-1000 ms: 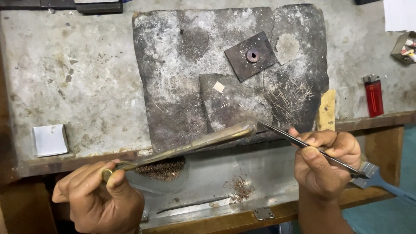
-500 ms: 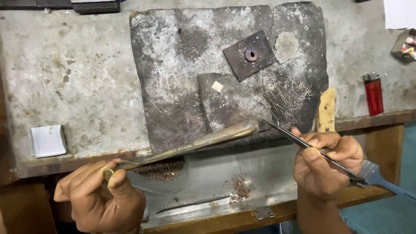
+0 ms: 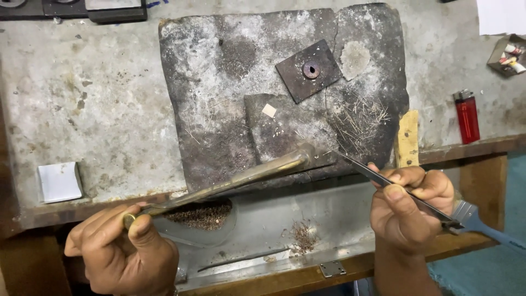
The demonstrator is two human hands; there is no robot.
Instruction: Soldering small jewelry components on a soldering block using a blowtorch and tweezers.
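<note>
— Two hands, both closed on tools?
— Yes. The left hand grips a long brass torch pipe slanting up-right; the right hand pinches thin steel tweezers slanting up-left. Their tips nearly meet at the charred grey soldering block's front edge, ahead of both hands.

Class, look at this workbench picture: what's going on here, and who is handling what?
A person works at a worn bench. The left hand grips a long brass-coloured tool, its tip resting at the edge of a scorched grey block. The right hand holds thin dark tweezers pointed at that same tip. Fine wire bits lie on the block, metal filings in the tray below. A red lighter lies to the right.
</note>
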